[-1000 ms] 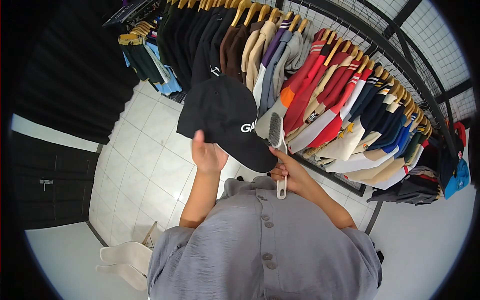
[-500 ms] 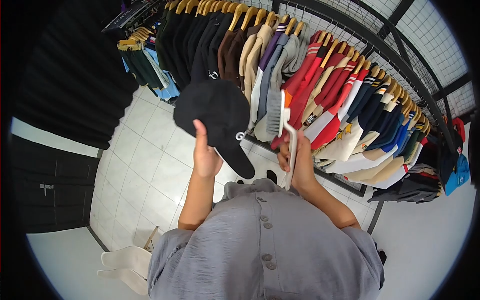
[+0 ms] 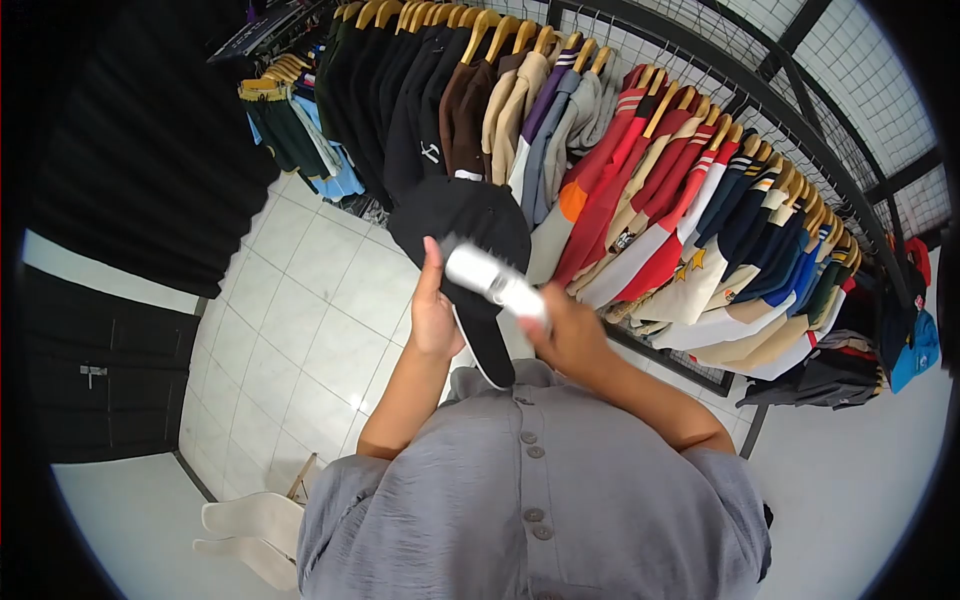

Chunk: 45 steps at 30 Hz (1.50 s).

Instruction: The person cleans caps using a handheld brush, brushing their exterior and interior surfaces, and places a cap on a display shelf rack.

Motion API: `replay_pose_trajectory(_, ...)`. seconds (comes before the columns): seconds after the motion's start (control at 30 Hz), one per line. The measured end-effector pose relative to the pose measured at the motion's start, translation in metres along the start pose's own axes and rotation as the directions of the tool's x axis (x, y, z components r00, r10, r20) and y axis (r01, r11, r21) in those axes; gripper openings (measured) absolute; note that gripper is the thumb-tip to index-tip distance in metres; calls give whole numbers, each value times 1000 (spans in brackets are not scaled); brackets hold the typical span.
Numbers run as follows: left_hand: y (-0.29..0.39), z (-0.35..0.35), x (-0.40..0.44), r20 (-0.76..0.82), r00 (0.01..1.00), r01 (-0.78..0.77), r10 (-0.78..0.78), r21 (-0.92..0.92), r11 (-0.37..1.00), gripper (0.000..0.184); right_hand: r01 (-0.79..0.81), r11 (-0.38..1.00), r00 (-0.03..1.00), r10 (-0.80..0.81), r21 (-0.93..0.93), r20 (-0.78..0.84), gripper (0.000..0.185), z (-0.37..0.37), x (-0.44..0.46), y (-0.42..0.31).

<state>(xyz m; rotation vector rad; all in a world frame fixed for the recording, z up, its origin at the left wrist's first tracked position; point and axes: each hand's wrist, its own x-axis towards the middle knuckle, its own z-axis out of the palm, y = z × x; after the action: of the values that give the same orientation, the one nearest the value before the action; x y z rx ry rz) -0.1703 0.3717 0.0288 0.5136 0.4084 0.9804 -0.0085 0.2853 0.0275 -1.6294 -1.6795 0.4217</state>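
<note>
A black baseball cap (image 3: 462, 212) is held up in front of my chest, its brim pointing down toward me. My left hand (image 3: 434, 318) grips the cap at its left side, thumb on the outside and the other fingers hidden behind it. In my right hand (image 3: 572, 335) is a white-backed scrub brush (image 3: 490, 278), blurred by motion. The brush lies over the lower front of the cap, its back turned toward me and its bristles mostly hidden. Whether the bristles press on the fabric is hard to tell.
A rack of jackets (image 3: 640, 190) on wooden hangers curves across the far side. A black curtain (image 3: 130, 150) and a dark door (image 3: 120, 375) stand at the left. On the tiled floor (image 3: 290, 330) is a white chair (image 3: 250, 530). Blue caps (image 3: 915, 345) hang at far right.
My right hand has swung the brush left, from upright beside the cap to over its front, turning the back toward me. The cap has shifted slightly right and down with my left hand.
</note>
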Motion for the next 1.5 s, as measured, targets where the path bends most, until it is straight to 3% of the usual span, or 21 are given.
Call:
replay_pose_trajectory(0.07,9,1,5,18,999,31,-29,-124,992,61,307,938,941,-324,159,94,33,3,-11,0)
replay_pose_trajectory(0.1,11,6,8,-67,998,-3,-2,-78,997,60,303,940,943,-319,156,91,33,1,-10,3)
replay_pose_trajectory(0.17,13,-3,7,-15,998,54,-56,-132,990,56,337,940,941,-335,-54,47,33,-5,-7,11)
replay_pose_trajectory(0.2,13,-10,7,20,999,33,-32,-63,997,53,190,981,981,-191,-42,-25,30,-7,-1,16)
replay_pose_trajectory(0.23,9,-9,8,60,997,49,-39,-186,981,51,42,999,994,-44,-21,-97,28,-11,8,23)
replay_pose_trajectory(0.3,10,-2,7,63,997,58,-47,-195,979,50,-112,991,959,125,67,-255,26,-22,22,30)
replay_pose_trajectory(0.37,15,8,3,76,996,61,-46,-207,976,50,-122,975,941,173,186,-292,30,-35,21,21)
replay_pose_trajectory(0.47,13,2,7,46,999,27,-18,-208,978,51,113,973,977,-146,-200,-158,37,-7,-8,19)
replay_pose_trajectory(0.5,13,0,9,8,1000,-14,15,-187,982,52,168,969,984,-175,-180,-23,39,0,-19,14)
replay_pose_trajectory(0.57,15,-3,10,-3,999,-40,40,-162,986,52,295,955,955,-294,-23,28,40,8,-28,10)
replay_pose_trajectory(0.67,21,-3,7,65,997,50,-33,-273,961,51,395,915,915,-399,-76,-49,40,-6,-20,14)
replay_pose_trajectory(0.8,13,-1,8,165,986,91,-38,-325,941,49,204,971,957,-224,-124,-183,39,-9,-12,30)
replay_pose_trajectory(0.87,13,0,12,125,991,84,-49,-297,951,48,388,915,918,-394,-111,-38,38,12,-26,24)
replay_pose_trajectory(0.97,17,3,14,38,999,27,-19,-237,971,48,502,862,862,-505,-64,-49,40,13,-27,20)
replay_pose_trajectory(1.03,19,6,9,134,988,118,-77,-334,935,49,527,839,803,-545,-139,-241,39,5,-20,33)
replay_pose_trajectory(1.07,18,3,9,212,975,127,-60,-318,940,49,421,887,864,-456,-193,-212,38,-7,-19,35)
replay_pose_trajectory(1.1,15,7,6,115,992,81,-45,-330,941,49,323,928,866,-369,-187,-337,37,-13,-13,34)
replay_pose_trajectory(1.3,17,14,10,130,991,23,18,-303,953,51,492,855,857,-509,-166,-78,40,-4,-28,27)
replay_pose_trajectory(1.37,19,15,5,170,985,73,-18,-322,944,52,445,874,838,-483,-194,-254,38,-12,-30,35)
replay_pose_trajectory(1.43,17,6,5,236,972,109,-14,-392,913,52,148,982,930,-178,-115,-321,35,-24,-27,38)
replay_pose_trajectory(1.5,15,-3,10,392,919,202,45,-567,798,51,332,924,887,-374,-189,-270,36,-10,-31,33)
